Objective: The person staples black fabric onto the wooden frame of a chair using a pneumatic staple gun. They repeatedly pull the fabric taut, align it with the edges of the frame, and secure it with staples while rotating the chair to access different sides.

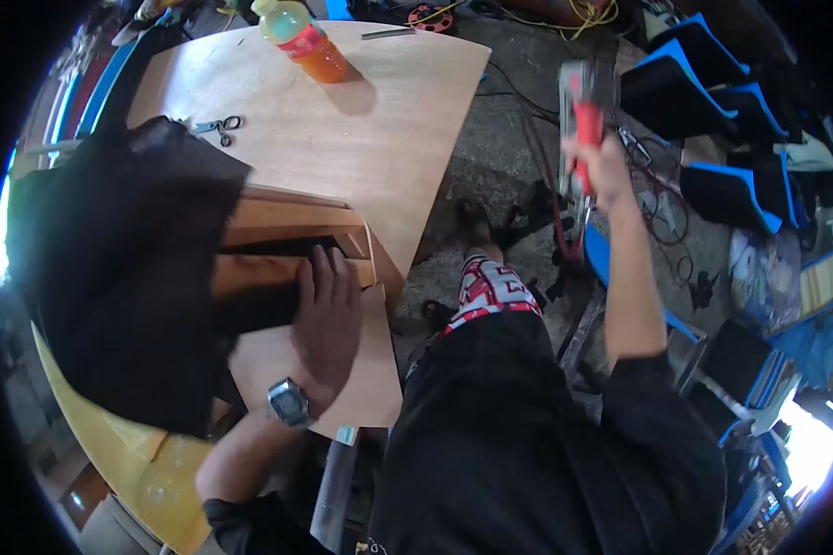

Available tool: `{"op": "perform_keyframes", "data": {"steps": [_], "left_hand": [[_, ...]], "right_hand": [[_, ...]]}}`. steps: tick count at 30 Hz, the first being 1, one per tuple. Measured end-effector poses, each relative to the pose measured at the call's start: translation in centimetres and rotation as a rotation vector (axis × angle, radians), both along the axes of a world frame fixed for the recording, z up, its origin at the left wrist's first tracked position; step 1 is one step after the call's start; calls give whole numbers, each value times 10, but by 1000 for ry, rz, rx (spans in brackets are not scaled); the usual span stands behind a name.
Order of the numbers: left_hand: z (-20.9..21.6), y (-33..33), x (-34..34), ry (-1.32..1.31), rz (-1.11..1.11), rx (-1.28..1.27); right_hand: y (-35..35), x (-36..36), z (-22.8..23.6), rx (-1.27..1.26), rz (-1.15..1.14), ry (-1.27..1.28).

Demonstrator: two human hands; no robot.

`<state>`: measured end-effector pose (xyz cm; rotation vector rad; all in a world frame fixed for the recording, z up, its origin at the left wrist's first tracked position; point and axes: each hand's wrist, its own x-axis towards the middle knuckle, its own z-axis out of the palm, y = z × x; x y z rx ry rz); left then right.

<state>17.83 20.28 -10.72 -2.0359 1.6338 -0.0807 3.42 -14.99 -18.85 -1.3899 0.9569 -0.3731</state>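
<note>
My left hand [329, 301] lies with fingers stretched out over the edge of a wooden frame [296, 222], pressing black fabric [148, 277] there. The fabric drapes over the frame's left side and hides much of it. Out to the right, my right hand [606, 171] is wrapped round the red grip of an air staple gun [588, 120]. Motion smears the tool, held up above the floor and apart from the frame. The frame rests on a light wooden table [398, 120].
On the table are scissors [220, 128], a bottle of orange drink [305, 46] and a thin metal strip [389, 33]. Black-and-blue chair parts [685, 88] stand at the right. Hoses and cables [662, 199] cross the floor. A yellow curved board [148, 472] sits at lower left.
</note>
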Motion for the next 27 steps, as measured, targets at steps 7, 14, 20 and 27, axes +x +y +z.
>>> {"op": "perform_keyframes", "data": {"steps": [7,14,20,27], "left_hand": [[-10,-4,14,-147,-368,270],[6,-7,2,-91,-413,539],[-20,14,-9,-216,-375,502],[-48,20,-5,-266,-471,428]], "right_hand": [[159,-121,-89,449,-241,34],[217,-125,-98,569,-149,-272],[256,-113,-95,665,-77,-427],[315,-119,-93,688,-60,-368]]}}
